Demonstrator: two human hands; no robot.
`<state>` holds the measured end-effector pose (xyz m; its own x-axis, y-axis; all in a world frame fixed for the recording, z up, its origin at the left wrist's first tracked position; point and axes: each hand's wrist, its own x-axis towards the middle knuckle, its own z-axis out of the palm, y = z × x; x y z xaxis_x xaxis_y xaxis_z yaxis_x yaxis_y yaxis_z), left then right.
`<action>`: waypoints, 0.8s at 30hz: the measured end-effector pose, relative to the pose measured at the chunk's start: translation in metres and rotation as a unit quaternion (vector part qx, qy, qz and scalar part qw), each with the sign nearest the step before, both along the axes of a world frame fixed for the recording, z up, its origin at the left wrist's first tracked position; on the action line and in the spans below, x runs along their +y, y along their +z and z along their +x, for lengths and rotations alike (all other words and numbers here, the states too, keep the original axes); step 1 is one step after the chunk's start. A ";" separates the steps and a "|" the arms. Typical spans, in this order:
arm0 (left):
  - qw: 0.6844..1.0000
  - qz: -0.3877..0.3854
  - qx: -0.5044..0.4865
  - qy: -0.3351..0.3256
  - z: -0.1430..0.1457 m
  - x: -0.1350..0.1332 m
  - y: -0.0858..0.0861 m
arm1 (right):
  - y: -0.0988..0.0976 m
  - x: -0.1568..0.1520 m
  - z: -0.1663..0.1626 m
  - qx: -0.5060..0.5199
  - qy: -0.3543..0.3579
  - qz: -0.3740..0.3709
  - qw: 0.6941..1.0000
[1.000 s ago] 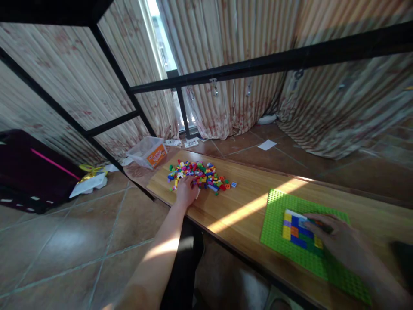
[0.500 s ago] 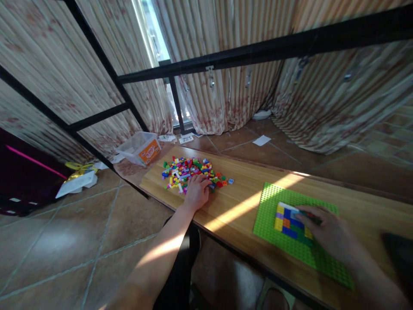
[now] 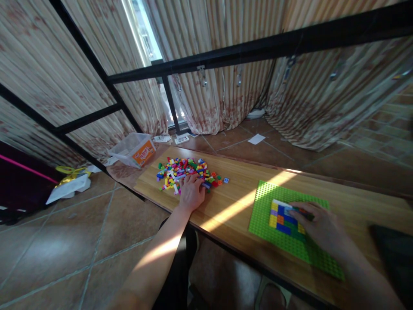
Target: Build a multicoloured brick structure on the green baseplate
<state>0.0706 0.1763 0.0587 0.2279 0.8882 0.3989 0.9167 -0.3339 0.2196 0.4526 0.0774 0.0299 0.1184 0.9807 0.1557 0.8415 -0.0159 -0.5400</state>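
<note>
My left hand point(image 3: 191, 194) lies palm down at the near right edge of a pile of small coloured toy bricks point(image 3: 174, 172). Its fingers are spread and touch bricks. On a green studded baseplate point(image 3: 260, 215) sits a flat, joined block of toy bricks point(image 3: 280, 218) in yellow, blue, orange, white and green. My right hand point(image 3: 318, 221) rests over the block's far right part, thumb and forefinger closed around a light-blue toy brick at its top. The palm hides the block's right side, and the other fingertips are out of sight.
Both the pile and the baseplate are on a long wooden table point(image 3: 232, 202). A clear plastic box point(image 3: 124, 148) with an orange label stands at its left end. Several loose bricks point(image 3: 220, 182) lie right of the pile. A dark flat object point(image 3: 392, 247) is at the right.
The whole view has shifted slightly, so everything sits a little further left. My left hand stays at the pile with small finger movement; my right hand stays on the brick block.
</note>
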 end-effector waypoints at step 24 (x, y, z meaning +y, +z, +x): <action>0.883 -0.214 -0.370 -0.191 0.102 -0.093 0.006 | 0.051 -0.022 -0.077 0.279 0.025 0.101 0.955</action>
<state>0.1727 0.0832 0.0650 0.3612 0.9084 0.2106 0.3069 -0.3291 0.8930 0.3751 0.0550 0.0807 0.1919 0.9437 0.2693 0.4191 0.1693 -0.8920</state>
